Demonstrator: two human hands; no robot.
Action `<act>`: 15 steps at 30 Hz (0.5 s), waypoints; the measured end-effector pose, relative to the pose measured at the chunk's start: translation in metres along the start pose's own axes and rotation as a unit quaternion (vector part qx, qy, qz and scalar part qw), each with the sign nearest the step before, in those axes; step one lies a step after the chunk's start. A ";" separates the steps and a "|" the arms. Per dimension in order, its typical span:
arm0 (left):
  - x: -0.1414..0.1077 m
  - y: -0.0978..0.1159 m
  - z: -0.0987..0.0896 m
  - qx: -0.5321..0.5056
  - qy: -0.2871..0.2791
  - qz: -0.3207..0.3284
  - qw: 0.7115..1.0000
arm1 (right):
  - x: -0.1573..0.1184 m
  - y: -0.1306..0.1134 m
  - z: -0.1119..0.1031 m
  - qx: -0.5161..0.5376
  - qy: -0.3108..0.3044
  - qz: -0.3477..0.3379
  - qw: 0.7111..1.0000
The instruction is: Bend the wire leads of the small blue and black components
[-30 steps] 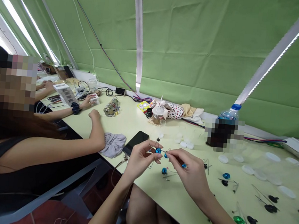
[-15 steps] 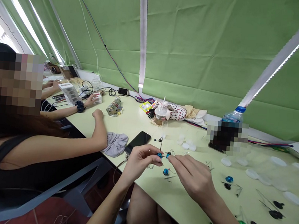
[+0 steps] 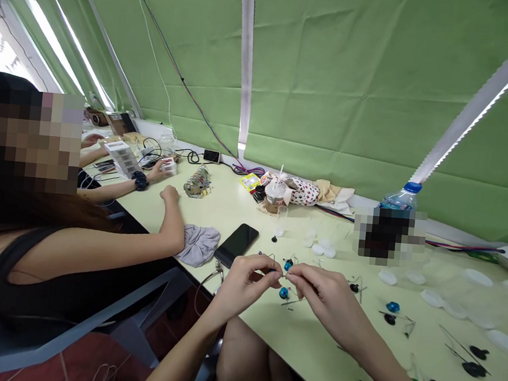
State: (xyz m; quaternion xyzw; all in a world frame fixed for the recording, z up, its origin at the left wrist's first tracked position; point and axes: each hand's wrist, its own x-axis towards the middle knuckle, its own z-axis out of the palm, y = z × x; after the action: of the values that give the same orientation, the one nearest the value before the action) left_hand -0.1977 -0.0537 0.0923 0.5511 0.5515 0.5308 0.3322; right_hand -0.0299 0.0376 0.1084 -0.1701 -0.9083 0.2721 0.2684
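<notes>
My left hand (image 3: 252, 282) is closed in a pinch on a small part with a thin bent metal wire (image 3: 272, 256) rising from it. The fingers hide most of that part. Close beside it, my right hand (image 3: 325, 294) pinches too, its fingertips almost meeting the left ones; what lies between them is too small to make out. A blue round piece (image 3: 289, 265) shows just beyond the fingertips, and another blue round piece (image 3: 283, 292) lies on the table below them. Thin metal pins (image 3: 289, 303) lie near the lower blue piece.
Black discs with wires (image 3: 473, 368), another blue piece (image 3: 392, 307) and clear round lids (image 3: 480, 278) spread over the right side of the table. A black phone (image 3: 237, 245), grey scrunchie (image 3: 200, 246), drink cup (image 3: 275, 196) and bottle (image 3: 398, 200) stand or lie around. A person (image 3: 98, 239) sits at left.
The wire at my left hand stood straight and upright; now its top looks bent over. My right fingers have curled in closer to the left fingertips. The view has shifted slightly.
</notes>
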 end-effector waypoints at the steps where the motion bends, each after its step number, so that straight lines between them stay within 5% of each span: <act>1: 0.000 0.001 0.001 0.010 -0.001 0.000 1.000 | 0.001 -0.001 0.000 0.030 -0.014 0.035 0.999; 4: 0.001 -0.001 0.001 0.014 0.006 -0.001 1.000 | 0.002 0.000 0.001 0.076 -0.027 0.086 0.993; 6: 0.004 -0.006 0.000 -0.010 0.017 -0.013 1.000 | 0.001 0.003 0.004 0.049 0.006 0.063 0.997; 9: 0.008 -0.017 -0.006 -0.075 0.035 -0.049 0.995 | 0.000 0.010 0.008 -0.084 0.067 -0.059 0.992; 15: 0.011 -0.022 -0.019 -0.147 0.040 -0.074 0.985 | -0.003 0.018 0.012 -0.329 0.072 -0.269 0.902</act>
State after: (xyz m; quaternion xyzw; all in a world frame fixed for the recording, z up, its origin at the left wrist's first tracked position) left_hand -0.2231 -0.0435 0.0776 0.4323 0.5192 0.6015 0.4263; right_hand -0.0318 0.0460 0.0877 -0.0168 -0.9356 -0.1382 0.3245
